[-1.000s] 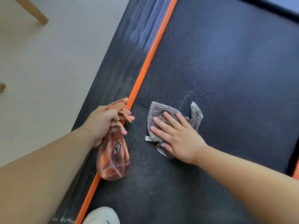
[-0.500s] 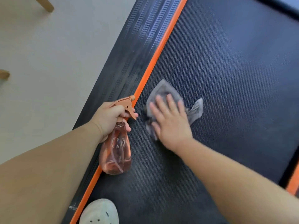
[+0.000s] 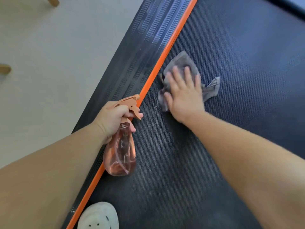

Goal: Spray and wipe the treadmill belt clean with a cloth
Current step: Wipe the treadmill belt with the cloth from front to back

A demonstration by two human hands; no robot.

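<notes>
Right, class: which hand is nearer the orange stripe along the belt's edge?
Left. The left hand, gripping the spray bottle, sits at the orange stripe; the right hand presses the cloth further onto the belt.

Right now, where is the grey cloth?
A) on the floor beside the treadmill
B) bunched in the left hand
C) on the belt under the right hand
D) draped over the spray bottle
C: the right hand lies flat, fingers straight, on the grey cloth, pressing it to the belt near the orange stripe, while the left hand grips the spray bottle.
</notes>
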